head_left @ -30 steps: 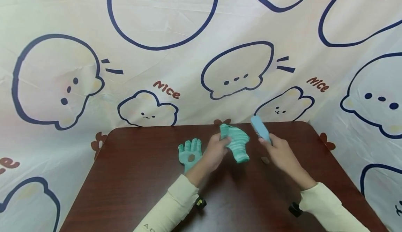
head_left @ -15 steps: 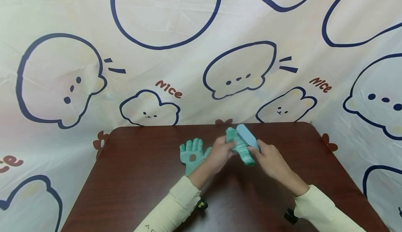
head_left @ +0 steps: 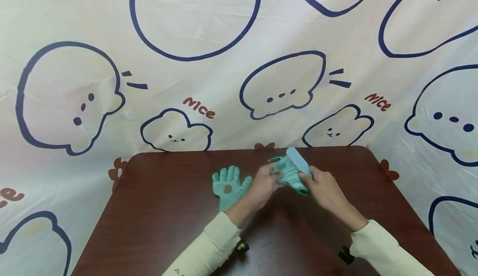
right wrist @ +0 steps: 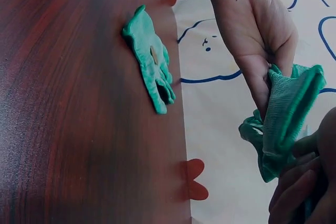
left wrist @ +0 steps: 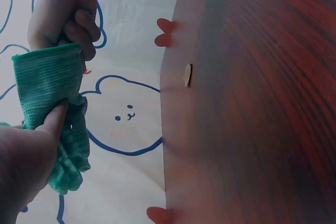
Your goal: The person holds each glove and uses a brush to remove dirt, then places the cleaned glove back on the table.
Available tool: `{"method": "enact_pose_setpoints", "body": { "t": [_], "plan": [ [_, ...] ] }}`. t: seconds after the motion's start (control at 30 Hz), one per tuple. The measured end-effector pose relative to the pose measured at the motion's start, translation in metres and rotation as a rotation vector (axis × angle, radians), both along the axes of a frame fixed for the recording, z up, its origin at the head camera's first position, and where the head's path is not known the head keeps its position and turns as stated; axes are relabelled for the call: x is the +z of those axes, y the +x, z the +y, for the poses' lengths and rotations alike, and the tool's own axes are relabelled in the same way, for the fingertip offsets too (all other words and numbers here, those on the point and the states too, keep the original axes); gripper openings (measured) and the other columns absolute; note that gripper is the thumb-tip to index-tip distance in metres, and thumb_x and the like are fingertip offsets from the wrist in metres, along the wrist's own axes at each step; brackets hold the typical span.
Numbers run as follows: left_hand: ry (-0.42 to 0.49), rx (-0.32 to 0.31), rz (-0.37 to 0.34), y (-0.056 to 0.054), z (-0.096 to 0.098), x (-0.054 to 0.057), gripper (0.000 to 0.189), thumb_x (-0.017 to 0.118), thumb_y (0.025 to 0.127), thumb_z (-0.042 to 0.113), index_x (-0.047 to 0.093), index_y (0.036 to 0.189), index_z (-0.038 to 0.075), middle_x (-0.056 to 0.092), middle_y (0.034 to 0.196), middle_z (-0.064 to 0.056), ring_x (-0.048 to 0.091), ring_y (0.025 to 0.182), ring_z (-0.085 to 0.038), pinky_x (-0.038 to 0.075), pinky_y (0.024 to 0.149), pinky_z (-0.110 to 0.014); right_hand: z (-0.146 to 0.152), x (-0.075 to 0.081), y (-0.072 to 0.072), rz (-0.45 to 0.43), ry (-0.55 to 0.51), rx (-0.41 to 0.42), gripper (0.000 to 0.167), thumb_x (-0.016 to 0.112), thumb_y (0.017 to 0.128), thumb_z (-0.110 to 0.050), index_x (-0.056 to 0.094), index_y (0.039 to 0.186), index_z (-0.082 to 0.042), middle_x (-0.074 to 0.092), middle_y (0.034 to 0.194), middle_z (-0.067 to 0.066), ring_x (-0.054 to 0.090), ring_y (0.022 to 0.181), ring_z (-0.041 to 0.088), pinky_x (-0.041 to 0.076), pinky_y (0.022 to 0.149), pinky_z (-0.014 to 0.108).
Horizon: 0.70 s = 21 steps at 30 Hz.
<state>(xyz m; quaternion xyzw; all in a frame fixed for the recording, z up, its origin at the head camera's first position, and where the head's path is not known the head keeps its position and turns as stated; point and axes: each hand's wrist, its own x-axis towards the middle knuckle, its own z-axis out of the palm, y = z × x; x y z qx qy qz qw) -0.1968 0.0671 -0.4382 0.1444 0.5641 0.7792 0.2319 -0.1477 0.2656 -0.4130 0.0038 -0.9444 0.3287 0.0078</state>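
My left hand [head_left: 263,187] pinches a green knitted glove [head_left: 288,173] above the table, thumb on its near side. In the left wrist view the glove's cuff [left wrist: 50,72] faces up and its fingers hang below. My right hand [head_left: 328,195] grips a light blue brush [head_left: 297,159], its bristle side against the striped knit. The right hand hides the brush's handle. A second green glove [head_left: 233,195] lies on the table, palm up with fingers spread, left of my left hand. On its palm sits a small brown disc [head_left: 228,189].
A dark reddish-brown table [head_left: 160,218] stretches beneath both hands. Another flat brownish piece [left wrist: 188,75] lies on it, hidden from the head view. A white curtain [head_left: 220,81] with cartoon outlines hangs right behind the table's far edge.
My right hand has brought the brush leftward from beside the held glove onto it. The held glove has tilted, its fingers now spreading to the left and its cuff toward lower right.
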Motion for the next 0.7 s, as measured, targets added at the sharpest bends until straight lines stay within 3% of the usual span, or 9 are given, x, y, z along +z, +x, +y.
{"method": "enact_pose_setpoints", "body": {
  "t": [0.13, 0.23, 0.33, 0.53, 0.7],
  "plan": [
    [-0.02, 0.011, 0.009, 0.0, 0.001, 0.001, 0.04, 0.048, 0.106, 0.002, 0.05, 0.145, -0.005, 0.063, 0.132, -0.012, 0.062, 0.114, -0.016, 0.057, 0.1, -0.035, 0.007, 0.002, -0.002, -0.013, -0.003, -0.045, 0.041, 0.047, 0.108, -0.043, 0.05, 0.092, -0.005, 0.049, 0.067, 0.005, 0.049, 0.056, 0.018, 0.041, 0.051, 0.029],
    [-0.064, 0.046, 0.057, -0.001, -0.001, 0.003, 0.035, 0.049, 0.105, 0.003, 0.057, 0.139, -0.002, 0.064, 0.112, -0.006, 0.061, 0.099, -0.012, 0.056, 0.089, -0.025, 0.014, 0.004, -0.003, -0.01, 0.001, -0.075, 0.044, 0.044, 0.109, -0.044, 0.051, 0.101, -0.001, 0.049, 0.069, 0.007, 0.049, 0.057, 0.018, 0.042, 0.052, 0.03],
    [-0.095, 0.084, 0.074, -0.003, -0.004, 0.005, 0.032, 0.049, 0.105, 0.004, 0.061, 0.134, 0.0, 0.063, 0.105, -0.005, 0.06, 0.095, -0.013, 0.054, 0.085, -0.023, 0.017, 0.006, -0.001, 0.012, -0.003, -0.087, 0.05, 0.042, 0.109, -0.048, 0.052, 0.111, 0.001, 0.048, 0.07, 0.007, 0.046, 0.056, 0.018, 0.041, 0.05, 0.031],
    [-0.06, 0.073, 0.033, -0.005, -0.006, 0.005, 0.037, 0.049, 0.105, 0.004, 0.056, 0.142, 0.004, 0.064, 0.135, -0.008, 0.062, 0.116, -0.016, 0.055, 0.104, -0.033, 0.003, 0.006, 0.007, -0.013, -0.096, 0.029, 0.048, 0.046, 0.107, -0.051, 0.054, 0.116, -0.004, 0.047, 0.069, 0.004, 0.045, 0.055, 0.016, 0.041, 0.048, 0.028],
    [-0.06, 0.057, 0.074, -0.005, -0.004, 0.005, 0.043, 0.049, 0.106, 0.006, 0.051, 0.148, 0.007, 0.06, 0.146, -0.005, 0.058, 0.129, -0.017, 0.05, 0.111, -0.036, -0.012, 0.001, 0.009, -0.017, -0.052, 0.121, 0.046, 0.048, 0.107, -0.047, 0.055, 0.121, -0.004, 0.053, 0.075, 0.003, 0.05, 0.061, 0.014, 0.045, 0.051, 0.026]
  ]
}}
